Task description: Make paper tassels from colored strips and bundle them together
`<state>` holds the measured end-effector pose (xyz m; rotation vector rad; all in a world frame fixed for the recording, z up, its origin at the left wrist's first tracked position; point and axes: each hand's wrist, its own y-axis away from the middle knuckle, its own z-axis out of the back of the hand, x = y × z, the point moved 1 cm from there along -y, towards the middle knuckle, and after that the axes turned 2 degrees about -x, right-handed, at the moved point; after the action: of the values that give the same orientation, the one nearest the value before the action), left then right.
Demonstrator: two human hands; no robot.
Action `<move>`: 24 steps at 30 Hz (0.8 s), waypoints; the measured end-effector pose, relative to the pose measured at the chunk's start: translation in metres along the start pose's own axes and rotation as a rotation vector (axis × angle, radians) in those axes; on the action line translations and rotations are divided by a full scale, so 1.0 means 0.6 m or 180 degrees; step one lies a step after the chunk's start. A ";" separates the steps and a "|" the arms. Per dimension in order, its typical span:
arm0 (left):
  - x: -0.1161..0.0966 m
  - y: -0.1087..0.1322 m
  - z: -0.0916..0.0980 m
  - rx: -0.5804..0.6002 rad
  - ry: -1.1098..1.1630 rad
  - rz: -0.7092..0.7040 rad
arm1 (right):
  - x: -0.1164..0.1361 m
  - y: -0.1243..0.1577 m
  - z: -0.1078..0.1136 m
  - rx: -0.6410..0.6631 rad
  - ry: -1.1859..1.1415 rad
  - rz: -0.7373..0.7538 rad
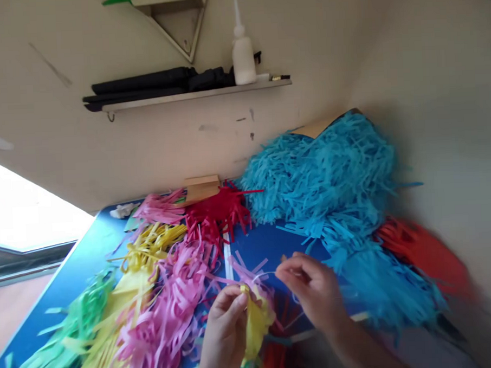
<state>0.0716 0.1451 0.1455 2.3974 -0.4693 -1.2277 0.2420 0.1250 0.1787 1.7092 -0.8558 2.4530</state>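
My left hand (229, 326) pinches a folded strip of yellow tissue paper (254, 327) near the table's front. Between thumb and fingers of my right hand (311, 287) is the end of a thin white string (266, 275), which runs across to the yellow paper. Under and around my hands lie loose fringes, among them pale purple strips (247, 265) and some red paper partly hidden below. Left of my left hand lies a heap of pink tissue fringe (165, 312).
Yellow (124, 298) and green fringes (68, 327) cover the blue table's (85, 245) left side. Red fringe (218, 212) lies behind. A large blue fringed piece (322, 170) leans at the back right, beside orange-red paper (427, 252). Above, a wall shelf (209, 93) holds a white bottle (244, 59).
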 end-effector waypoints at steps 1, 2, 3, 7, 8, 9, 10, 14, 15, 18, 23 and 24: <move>0.000 0.001 0.003 0.0009 0.0047 0.0049 | 0.002 0.007 -0.017 -0.0062 0.0038 0.0123; -0.001 0.001 0.006 -0.0018 0.0086 0.0082 | 0.004 0.012 -0.030 -0.0108 0.0090 0.0246; -0.002 0.002 0.009 -0.0066 0.0123 0.0102 | 0.006 0.016 -0.038 -0.0144 0.0142 0.0351; -0.006 0.001 0.017 -0.0205 0.0238 0.0085 | 0.013 0.023 -0.049 -0.0197 0.0228 0.0516; -0.006 0.001 0.017 -0.0205 0.0258 0.0073 | 0.014 0.025 -0.050 -0.0177 0.0224 0.0521; -0.006 0.001 0.018 -0.0198 0.0278 0.0071 | 0.015 0.026 -0.051 -0.0140 0.0210 0.0515; -0.006 0.001 0.018 -0.0188 0.0299 0.0077 | 0.015 0.027 -0.054 -0.0105 0.0190 0.0500; 0.000 0.000 0.020 -0.0129 0.0356 0.0120 | 0.013 0.032 -0.064 -0.0077 0.0136 0.0501; 0.002 0.000 0.021 -0.0133 0.0365 0.0114 | 0.012 0.033 -0.065 -0.0095 0.0139 0.0507; 0.004 0.000 0.025 -0.0191 0.0366 0.0073 | 0.009 0.034 -0.067 -0.0160 0.0161 0.0489; 0.003 -0.001 0.025 -0.0222 0.0293 0.0118 | 0.006 0.032 -0.066 -0.0240 0.0133 0.0349; 0.003 -0.001 0.024 -0.0227 0.0298 0.0096 | 0.007 0.032 -0.066 -0.0215 0.0122 0.0346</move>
<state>0.0607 0.1419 0.1361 2.3667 -0.4241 -1.0952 0.2000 0.1255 0.1643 1.6297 -1.0412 2.4840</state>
